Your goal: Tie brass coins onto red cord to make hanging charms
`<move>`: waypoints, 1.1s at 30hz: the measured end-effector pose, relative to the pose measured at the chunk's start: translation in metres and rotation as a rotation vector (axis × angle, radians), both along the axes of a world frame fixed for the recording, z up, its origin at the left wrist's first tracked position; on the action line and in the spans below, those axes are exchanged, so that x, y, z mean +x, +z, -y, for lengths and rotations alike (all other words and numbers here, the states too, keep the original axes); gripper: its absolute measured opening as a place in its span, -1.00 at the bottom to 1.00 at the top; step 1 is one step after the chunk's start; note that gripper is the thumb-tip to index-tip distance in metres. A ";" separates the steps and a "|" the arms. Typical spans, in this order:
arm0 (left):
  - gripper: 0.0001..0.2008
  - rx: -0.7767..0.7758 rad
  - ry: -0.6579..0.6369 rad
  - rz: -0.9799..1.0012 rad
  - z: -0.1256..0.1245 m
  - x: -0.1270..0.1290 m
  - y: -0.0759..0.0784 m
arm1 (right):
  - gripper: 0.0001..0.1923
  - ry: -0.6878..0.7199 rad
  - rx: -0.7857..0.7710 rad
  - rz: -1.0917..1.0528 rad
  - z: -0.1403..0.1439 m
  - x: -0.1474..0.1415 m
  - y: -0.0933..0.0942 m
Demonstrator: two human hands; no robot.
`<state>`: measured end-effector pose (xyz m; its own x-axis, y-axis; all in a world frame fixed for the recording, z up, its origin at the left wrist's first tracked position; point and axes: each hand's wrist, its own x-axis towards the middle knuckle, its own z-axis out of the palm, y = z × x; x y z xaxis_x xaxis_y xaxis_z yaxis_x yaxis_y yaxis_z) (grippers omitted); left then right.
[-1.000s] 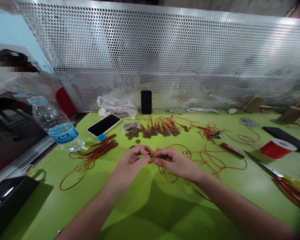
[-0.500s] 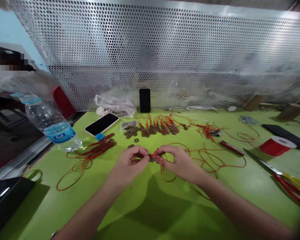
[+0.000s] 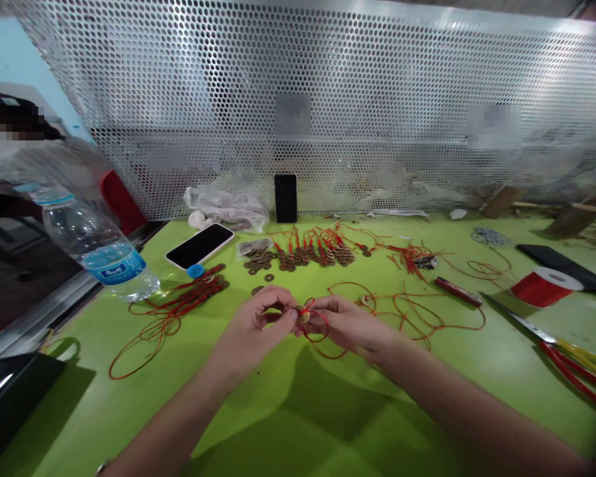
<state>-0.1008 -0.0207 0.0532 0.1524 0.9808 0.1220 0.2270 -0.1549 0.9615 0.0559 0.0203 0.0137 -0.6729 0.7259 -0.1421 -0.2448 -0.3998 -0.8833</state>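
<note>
Between finger and thumb, my left hand [image 3: 261,324] pinches a round brass-coloured coin [image 3: 304,316]. My right hand [image 3: 352,324] is closed at the coin's other side, its fingers on a thin red cord [image 3: 328,329]. The cord crosses the coin and makes a small loop in front of my right fingers. Part of the coin is hidden by my fingertips. Beyond my hands lies a row of coins with red cords tied to them [image 3: 328,255], with loose coins [image 3: 261,260] at its left.
To the left are a bundle of corded coins [image 3: 206,291], a water bottle [image 3: 114,265], a blue cap [image 3: 195,271] and a phone [image 3: 201,246]. Another phone [image 3: 285,199] stands upright behind. Scissors [image 3: 551,341], a red spool [image 3: 541,290] and a lighter [image 3: 458,291] lie to the right.
The cord now forms a small loop over the coin, and the coin's face shows more. My right fingers have shifted and curled behind the cord. My left hand keeps its pinch.
</note>
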 end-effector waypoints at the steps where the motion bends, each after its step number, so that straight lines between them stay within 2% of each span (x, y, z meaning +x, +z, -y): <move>1: -0.90 -0.004 -0.004 -0.001 0.000 0.000 0.000 | -0.66 0.002 -0.036 0.001 0.000 -0.001 0.000; 7: -0.89 0.006 -0.001 -0.017 0.000 -0.001 0.000 | -0.63 0.050 -0.125 -0.019 0.004 0.001 0.005; 12: -0.90 -0.063 -0.080 -0.036 0.002 -0.002 0.001 | -0.65 0.106 -0.119 -0.063 0.002 0.002 -0.003; 17: -0.89 -0.131 -0.082 -0.105 0.002 -0.002 0.002 | -0.77 0.054 0.084 0.079 -0.002 0.006 -0.005; 23: -0.89 -0.054 -0.022 -0.268 0.004 -0.002 0.003 | -0.83 0.010 0.308 0.332 -0.003 0.018 0.012; 28: -0.87 -0.074 -0.013 -0.314 0.004 0.001 0.002 | -0.92 -0.036 0.508 0.438 -0.003 0.022 0.013; 30: -0.89 -0.066 0.009 -0.327 0.004 0.000 0.000 | -0.91 -0.021 0.511 0.432 -0.004 0.022 0.011; 33: -0.90 -0.039 0.023 -0.346 0.004 -0.001 -0.001 | -0.83 0.005 0.432 0.403 -0.004 0.021 0.011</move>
